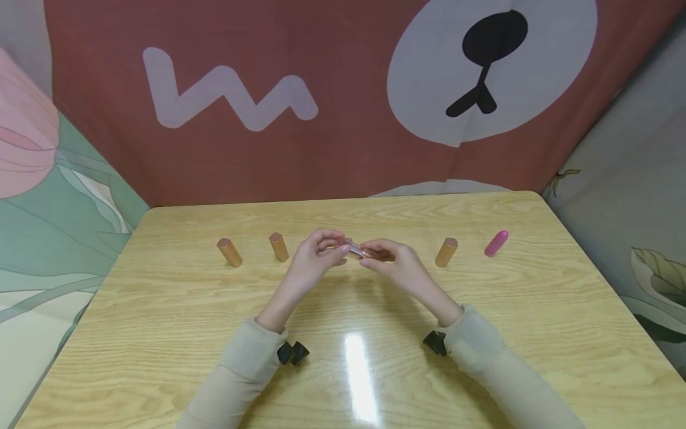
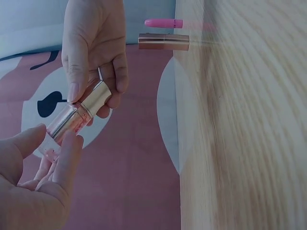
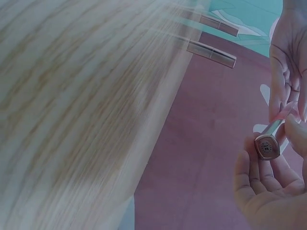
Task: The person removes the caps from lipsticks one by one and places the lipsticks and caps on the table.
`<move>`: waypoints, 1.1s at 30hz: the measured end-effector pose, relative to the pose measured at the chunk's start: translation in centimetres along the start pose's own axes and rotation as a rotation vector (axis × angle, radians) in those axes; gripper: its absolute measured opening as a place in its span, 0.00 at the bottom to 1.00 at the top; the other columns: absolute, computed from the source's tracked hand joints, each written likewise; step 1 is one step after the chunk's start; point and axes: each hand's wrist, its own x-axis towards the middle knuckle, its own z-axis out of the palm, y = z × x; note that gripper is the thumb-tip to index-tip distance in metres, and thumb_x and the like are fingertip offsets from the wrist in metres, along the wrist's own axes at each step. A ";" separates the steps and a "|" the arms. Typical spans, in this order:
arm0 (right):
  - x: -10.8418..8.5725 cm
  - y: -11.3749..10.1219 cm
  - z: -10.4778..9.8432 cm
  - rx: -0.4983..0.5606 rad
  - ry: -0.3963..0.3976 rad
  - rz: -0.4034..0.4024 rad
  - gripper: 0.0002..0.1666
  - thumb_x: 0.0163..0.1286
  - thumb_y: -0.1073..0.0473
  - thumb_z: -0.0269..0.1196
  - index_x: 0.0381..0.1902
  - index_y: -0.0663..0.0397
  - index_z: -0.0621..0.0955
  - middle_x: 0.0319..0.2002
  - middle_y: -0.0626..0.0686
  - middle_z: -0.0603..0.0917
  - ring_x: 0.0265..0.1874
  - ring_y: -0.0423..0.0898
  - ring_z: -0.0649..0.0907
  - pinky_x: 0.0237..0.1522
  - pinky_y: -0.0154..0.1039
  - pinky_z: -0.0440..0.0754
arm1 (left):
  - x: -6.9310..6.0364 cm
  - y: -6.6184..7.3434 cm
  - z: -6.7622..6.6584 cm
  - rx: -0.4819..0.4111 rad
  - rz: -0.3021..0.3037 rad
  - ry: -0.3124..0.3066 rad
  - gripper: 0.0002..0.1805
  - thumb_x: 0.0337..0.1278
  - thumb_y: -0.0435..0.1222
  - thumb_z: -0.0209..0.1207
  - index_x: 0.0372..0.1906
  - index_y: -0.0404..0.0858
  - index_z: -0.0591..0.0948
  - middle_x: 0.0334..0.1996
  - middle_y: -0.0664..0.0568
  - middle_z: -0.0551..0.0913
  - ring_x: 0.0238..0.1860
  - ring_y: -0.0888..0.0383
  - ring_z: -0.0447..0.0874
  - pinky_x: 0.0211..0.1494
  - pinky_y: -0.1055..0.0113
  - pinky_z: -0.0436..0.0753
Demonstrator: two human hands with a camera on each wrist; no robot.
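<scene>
Above the table's middle, both hands hold a lipstick (image 2: 72, 120) with a clear, pink-tinted cap and a gold base. In the head view my left hand (image 1: 317, 253) pinches it near the clear cap end. From the other side my right hand (image 1: 396, 262) grips the gold base between thumb and fingers. The base's end, with a small round label, faces the right wrist camera, where the lipstick base (image 3: 266, 147) shows between the right fingers. In the left wrist view the left hand (image 2: 38, 177) has thumb and fingers around the cap, which appears to be on the tube.
Two copper-coloured tubes (image 1: 229, 252) (image 1: 278, 246) stand on the wooden table (image 1: 161, 333) to the left. Another copper tube (image 1: 446, 252) and a bright pink tube (image 1: 496, 243) stand to the right. A printed cloth (image 1: 354, 149) hangs behind the table's back edge.
</scene>
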 end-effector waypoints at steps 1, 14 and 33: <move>0.0 0.0 0.0 0.000 -0.001 0.004 0.20 0.64 0.59 0.65 0.52 0.61 0.80 0.46 0.60 0.85 0.44 0.51 0.84 0.46 0.42 0.84 | 0.0 0.0 0.0 -0.005 0.000 0.006 0.19 0.66 0.34 0.56 0.58 0.31 0.70 0.56 0.39 0.78 0.55 0.47 0.81 0.53 0.63 0.84; 0.4 0.7 0.2 0.002 -0.012 0.029 0.18 0.63 0.57 0.66 0.49 0.60 0.81 0.42 0.59 0.86 0.39 0.47 0.84 0.42 0.36 0.83 | 0.2 -0.6 0.2 -0.014 -0.025 0.059 0.18 0.63 0.34 0.58 0.56 0.31 0.73 0.53 0.38 0.81 0.50 0.50 0.84 0.49 0.65 0.85; 0.6 0.9 0.0 0.013 -0.020 0.033 0.15 0.62 0.58 0.67 0.45 0.60 0.82 0.39 0.58 0.86 0.35 0.43 0.84 0.36 0.30 0.81 | 0.3 -0.9 0.3 -0.003 -0.020 0.077 0.20 0.62 0.34 0.60 0.56 0.31 0.74 0.53 0.39 0.82 0.51 0.50 0.84 0.48 0.64 0.85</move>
